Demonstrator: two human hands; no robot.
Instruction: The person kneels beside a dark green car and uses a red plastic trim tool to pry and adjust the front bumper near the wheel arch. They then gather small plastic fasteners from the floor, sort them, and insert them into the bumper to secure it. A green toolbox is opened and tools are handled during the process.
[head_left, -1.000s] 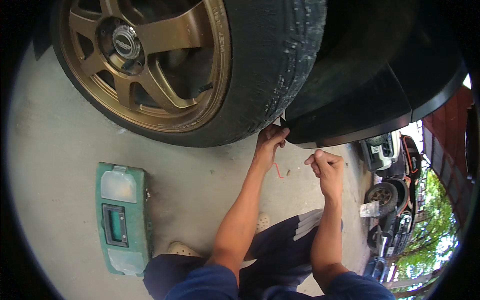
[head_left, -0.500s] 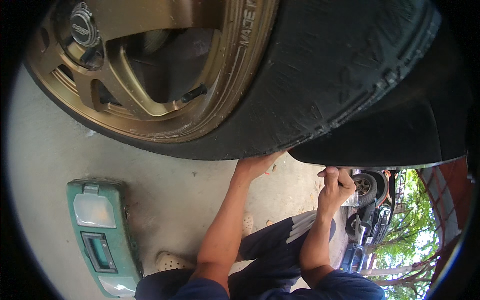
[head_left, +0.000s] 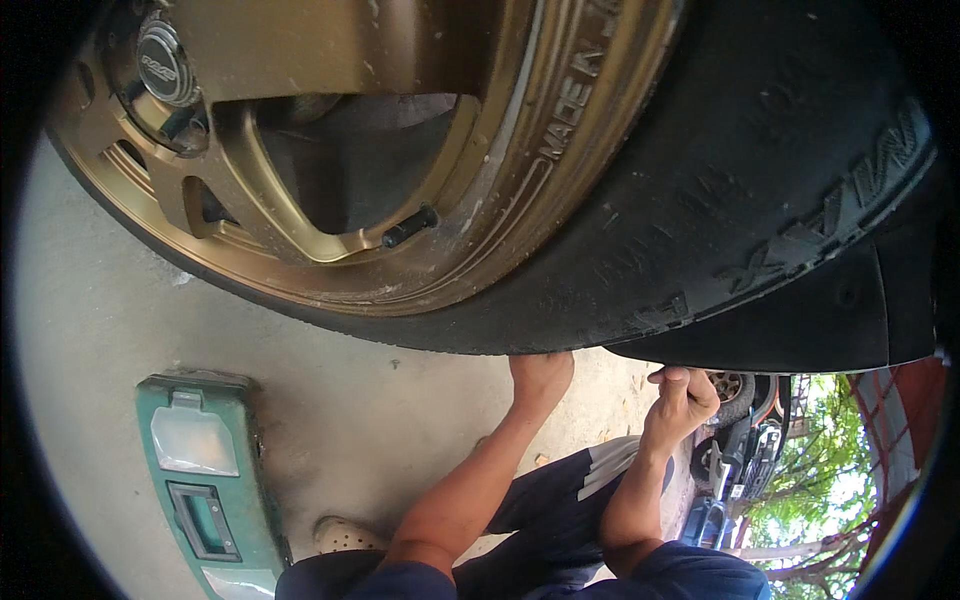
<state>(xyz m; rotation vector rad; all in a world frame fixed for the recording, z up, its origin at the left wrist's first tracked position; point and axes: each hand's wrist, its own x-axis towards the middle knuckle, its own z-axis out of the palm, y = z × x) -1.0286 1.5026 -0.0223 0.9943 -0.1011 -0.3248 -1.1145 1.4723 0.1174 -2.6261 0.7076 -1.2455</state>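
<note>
A bronze spoked wheel [head_left: 470, 235] with a thick black tyre [head_left: 640, 240] fills the upper part of the view. At the tyre's lower edge is my left hand [head_left: 541, 380], its back and wrist showing while the tyre hides the fingers. To the right, a smooth black panel [head_left: 800, 320] reaches out from behind the tyre. My right hand [head_left: 684, 402] is closed just below this panel's lower edge, thumb upward and fingers curled. Whatever lies inside those fingers, if anything, cannot be seen.
A green case [head_left: 205, 490] with clear-lidded compartments and a black handle lies on the concrete floor [head_left: 350, 430] at left. Beside my legs a beige clog [head_left: 345, 535] shows. Another vehicle's wheel [head_left: 733, 395] and trees [head_left: 800, 500] are at the far right.
The wheel and tyre now appear larger and reach lower in the picture. My left hand has shifted right along the tyre's edge. My right hand sits slightly lower in view, still curled.
</note>
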